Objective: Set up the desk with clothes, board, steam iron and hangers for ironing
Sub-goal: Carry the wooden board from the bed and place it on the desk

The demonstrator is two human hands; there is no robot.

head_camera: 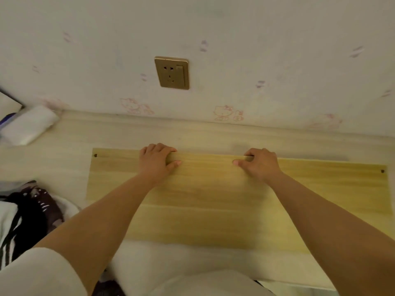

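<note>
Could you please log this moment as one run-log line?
left hand: grips board far edge | right hand: grips same edge | board: flat on desk | clothes: desk left

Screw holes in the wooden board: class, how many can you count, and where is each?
2. One hole is at the far left corner of the board; the other hole is at the far right corner. The near corners are out of sight, so more may be hidden.

Bare forearms, short white sleeve (40,272), L arm.
</note>
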